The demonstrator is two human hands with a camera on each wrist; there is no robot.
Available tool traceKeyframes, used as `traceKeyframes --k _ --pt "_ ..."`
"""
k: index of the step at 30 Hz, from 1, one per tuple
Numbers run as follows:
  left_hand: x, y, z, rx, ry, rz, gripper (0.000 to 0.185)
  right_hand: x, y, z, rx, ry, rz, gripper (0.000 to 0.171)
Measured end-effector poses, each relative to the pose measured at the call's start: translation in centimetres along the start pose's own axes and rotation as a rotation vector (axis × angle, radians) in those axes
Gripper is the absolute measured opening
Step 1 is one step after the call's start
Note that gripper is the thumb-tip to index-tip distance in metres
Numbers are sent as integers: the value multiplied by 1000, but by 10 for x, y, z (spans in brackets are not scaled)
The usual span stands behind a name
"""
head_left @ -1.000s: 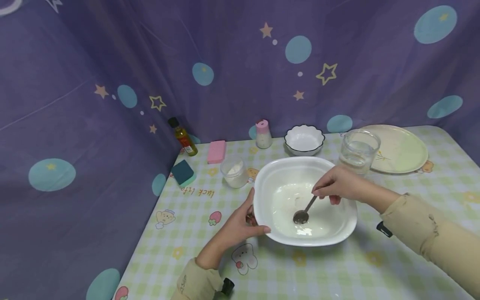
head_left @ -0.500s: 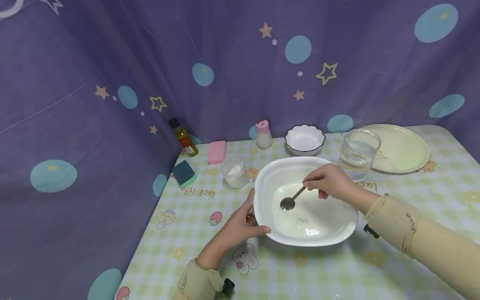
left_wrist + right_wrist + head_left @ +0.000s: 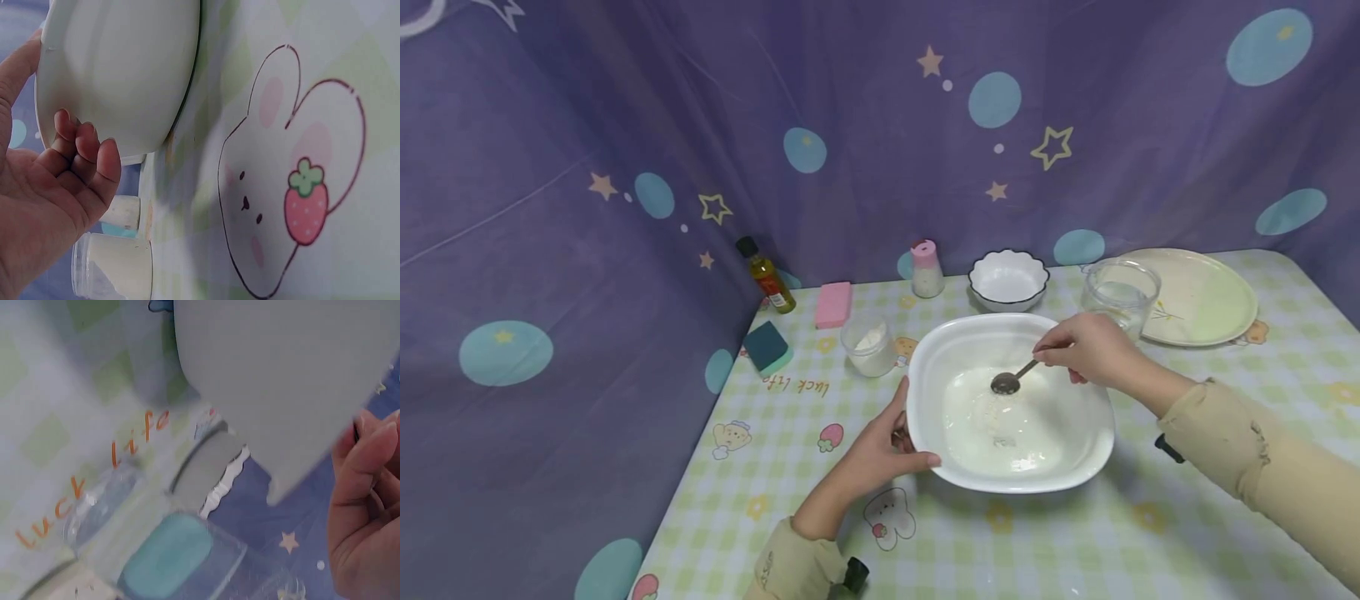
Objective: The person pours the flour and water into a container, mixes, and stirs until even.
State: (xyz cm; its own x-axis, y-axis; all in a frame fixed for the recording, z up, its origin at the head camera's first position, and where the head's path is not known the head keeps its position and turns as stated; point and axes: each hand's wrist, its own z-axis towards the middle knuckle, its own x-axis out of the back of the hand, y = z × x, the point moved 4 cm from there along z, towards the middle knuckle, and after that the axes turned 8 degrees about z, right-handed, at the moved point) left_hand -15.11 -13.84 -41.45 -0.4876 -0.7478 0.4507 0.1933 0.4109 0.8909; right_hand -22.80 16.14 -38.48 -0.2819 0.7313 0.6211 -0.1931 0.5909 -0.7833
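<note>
A large white bowl (image 3: 925,433) with milky white liquid stands mid-table. My left hand (image 3: 880,450) grips its left rim, thumb on top and fingers curled under the side (image 3: 81,156); the bowl's underside (image 3: 125,69) fills the left wrist view. My right hand (image 3: 1086,348) pinches the handle of a metal spoon (image 3: 1009,381) whose head dips in the liquid near the bowl's far side. The right wrist view shows my right hand's fingers (image 3: 365,506) beside the bowl's outer wall (image 3: 281,381); it is blurred.
Behind the bowl: a clear glass (image 3: 1118,293) with water, a cream plate (image 3: 1206,296), a small scalloped white bowl (image 3: 1008,279), a pink-capped shaker (image 3: 927,267), a cup of white powder (image 3: 868,342), a pink sponge (image 3: 833,302), a teal sponge (image 3: 767,346), an oil bottle (image 3: 765,274). Purple curtains close the back and left.
The spoon circled through the liquid: from the bowl's front centre to the left, and now to the far side. My right hand moved with it. The left hand has stayed on the rim.
</note>
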Motion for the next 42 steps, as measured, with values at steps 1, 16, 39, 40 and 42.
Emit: traceKeyframes --k 1,16,39,40,42 --pt "0 -1 0 -2 0 -2 111 3 0 -1 4 -10 -12 13" --pt "-3 -33 7 -10 13 23 114 14 1 -21 -26 -240 36 10" --pt "-1 -21 5 -11 4 14 112 -35 -18 -1 199 -65 18 6" --pt "-2 -24 6 -12 9 17 112 -34 -18 -1 201 -57 13 6" --pt "-2 -30 7 -11 15 24 113 -31 -18 -1 208 -47 6 7"
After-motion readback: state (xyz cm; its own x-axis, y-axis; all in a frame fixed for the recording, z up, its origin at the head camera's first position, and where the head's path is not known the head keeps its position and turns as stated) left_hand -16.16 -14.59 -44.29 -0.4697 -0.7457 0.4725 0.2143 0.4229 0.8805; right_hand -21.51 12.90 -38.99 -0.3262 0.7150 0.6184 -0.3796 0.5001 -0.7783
